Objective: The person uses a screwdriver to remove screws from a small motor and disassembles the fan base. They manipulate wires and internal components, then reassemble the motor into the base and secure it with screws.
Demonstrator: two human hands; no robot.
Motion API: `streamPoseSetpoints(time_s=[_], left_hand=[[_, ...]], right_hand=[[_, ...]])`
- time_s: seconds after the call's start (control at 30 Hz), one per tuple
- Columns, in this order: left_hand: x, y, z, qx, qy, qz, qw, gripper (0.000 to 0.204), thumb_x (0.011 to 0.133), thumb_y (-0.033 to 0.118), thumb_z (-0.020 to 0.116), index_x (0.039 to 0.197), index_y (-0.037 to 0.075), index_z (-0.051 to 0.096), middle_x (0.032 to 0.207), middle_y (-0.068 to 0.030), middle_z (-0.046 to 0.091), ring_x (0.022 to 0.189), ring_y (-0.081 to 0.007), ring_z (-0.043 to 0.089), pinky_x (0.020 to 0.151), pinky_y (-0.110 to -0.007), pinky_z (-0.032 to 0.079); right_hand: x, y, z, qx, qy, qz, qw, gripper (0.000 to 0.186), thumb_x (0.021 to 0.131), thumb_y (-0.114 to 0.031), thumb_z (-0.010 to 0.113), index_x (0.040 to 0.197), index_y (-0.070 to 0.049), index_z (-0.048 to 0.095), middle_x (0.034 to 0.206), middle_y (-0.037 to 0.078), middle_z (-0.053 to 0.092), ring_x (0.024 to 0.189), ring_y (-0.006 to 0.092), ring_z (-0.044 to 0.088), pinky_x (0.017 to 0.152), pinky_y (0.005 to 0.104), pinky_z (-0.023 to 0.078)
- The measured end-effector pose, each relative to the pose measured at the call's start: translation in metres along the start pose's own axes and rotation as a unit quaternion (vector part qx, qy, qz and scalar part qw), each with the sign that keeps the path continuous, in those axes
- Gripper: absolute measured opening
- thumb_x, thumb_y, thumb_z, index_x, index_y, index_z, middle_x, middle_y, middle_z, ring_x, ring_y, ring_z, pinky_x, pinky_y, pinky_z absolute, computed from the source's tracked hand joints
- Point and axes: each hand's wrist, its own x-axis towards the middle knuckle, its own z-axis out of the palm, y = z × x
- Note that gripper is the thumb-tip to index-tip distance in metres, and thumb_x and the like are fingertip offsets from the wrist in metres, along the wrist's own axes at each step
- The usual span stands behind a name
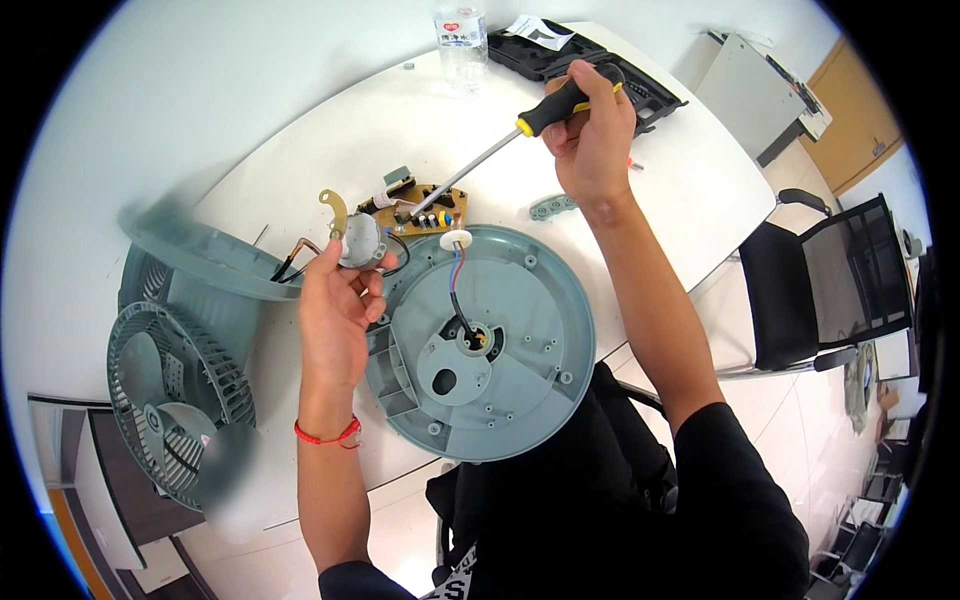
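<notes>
My left hand (335,315) grips a small silver motor (361,243) with a brass-coloured bracket (330,205) and wires. My right hand (592,140) is closed round the black-and-yellow handle of a screwdriver (470,160); its long shaft reaches down-left to the tan circuit board (440,197), its tip at the board's components. The board lies just behind a large round grey plastic base (510,390), from whose centre coloured wires run to a white connector piece (456,240) at the board's front edge. Whether the tip touches a component I cannot tell.
On the white table (680,220) are grey housings (200,250), a fan cage (180,450) at left, a small grey strip (553,207), a water bottle (462,60) and an open black toolcase (650,95). A black chair (775,300) stands at right, a cabinet (745,90) behind.
</notes>
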Motion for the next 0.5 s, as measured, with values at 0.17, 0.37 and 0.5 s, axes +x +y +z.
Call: streamPoseSetpoints(time_s=[0.17,0.37,0.5], left_hand=[[0.0006,-0.0032,0.0014,0.006,-0.004,-0.003,1.000,0.044,0.100,0.041,0.046,0.114,0.002,0.062,0.097,-0.0126,0.070,0.074,-0.0098,0.049,0.057,-0.024,0.038],[-0.0012,-0.0061,0.0018,0.020,-0.025,0.006,0.999,0.044,0.098,0.040,0.045,0.112,0.003,0.063,0.098,-0.0117,0.071,0.075,-0.0101,0.048,0.060,-0.026,0.039],[-0.0022,-0.0065,0.0041,0.029,-0.033,-0.001,0.999,0.045,0.098,0.041,0.045,0.113,0.003,0.063,0.098,-0.0118,0.071,0.077,-0.0101,0.048,0.060,-0.026,0.039]], right_hand=[[-0.0014,-0.0006,0.0003,0.049,-0.020,0.010,0.999,0.022,0.101,-0.030,0.060,0.096,-0.009,0.058,0.081,0.009,0.065,0.052,0.0108,0.054,0.044,0.0234,0.039],[-0.0034,0.0048,0.0022,0.042,-0.079,-0.017,0.996,0.023,0.105,-0.032,0.055,0.103,-0.009,0.060,0.085,0.010,0.066,0.058,0.0131,0.058,0.048,0.0259,0.043],[-0.0031,0.0079,-0.0004,0.038,-0.130,-0.030,0.990,0.024,0.106,-0.031,0.053,0.105,-0.008,0.061,0.086,0.011,0.066,0.060,0.0143,0.059,0.050,0.0273,0.044]])
